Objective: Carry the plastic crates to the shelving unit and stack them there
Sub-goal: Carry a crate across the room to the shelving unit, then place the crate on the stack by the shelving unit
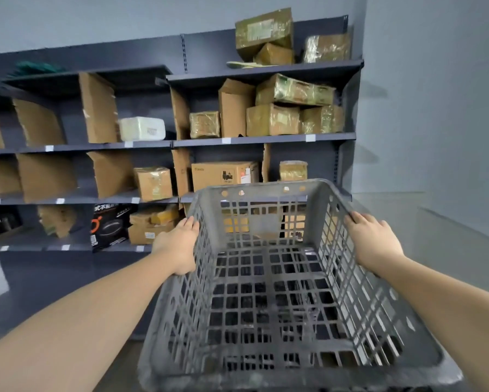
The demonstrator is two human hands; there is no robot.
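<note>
Head view: one grey plastic crate, lattice-walled and empty, held in the air in front of the dark shelving unit. Left hand grips the crate's left rim, fingers curled over the edge; right hand grips the right rim likewise. Shelves carry cardboard boxes, many tape-wrapped, upright cardboard dividers, a white package and a black printed carton.
</note>
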